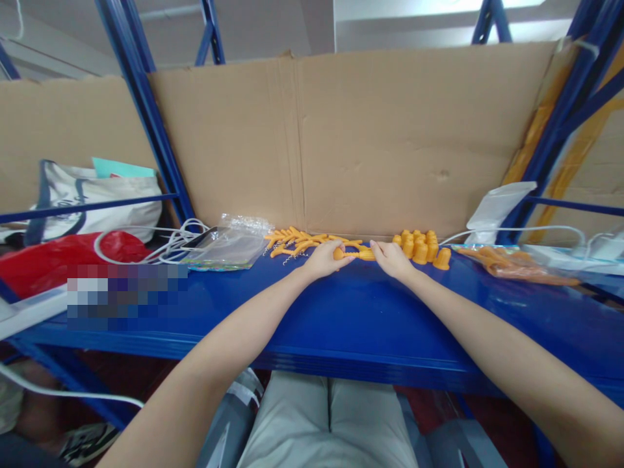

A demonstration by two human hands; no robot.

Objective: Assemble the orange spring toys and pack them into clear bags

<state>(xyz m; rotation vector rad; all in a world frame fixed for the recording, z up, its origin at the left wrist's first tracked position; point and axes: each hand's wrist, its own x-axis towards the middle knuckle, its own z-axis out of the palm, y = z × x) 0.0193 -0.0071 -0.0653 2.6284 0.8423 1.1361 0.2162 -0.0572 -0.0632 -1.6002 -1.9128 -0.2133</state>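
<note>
Near the back of the blue table, my left hand [324, 260] has its fingers closed around a rounded orange plastic piece [338, 253]. My right hand [391, 259] is close beside it on the right, its thumb and fingers closed on a slim orange plastic piece [365, 255]. The two pieces meet or overlap between my hands; I cannot tell whether they are joined. Left of my hands lies a heap of orange branched pieces [299, 242], with thin wire spirals at some ends. Just right of my right hand, several orange thimble-shaped cups [419, 248] stand in rows.
A clear plastic bag [231, 247] lies to the left, near white cables [182, 237] and a red bag [78, 257]. To the right is a bag of orange pieces [517, 263]. A cardboard panel [370, 143] closes off the back, between blue posts [146, 110].
</note>
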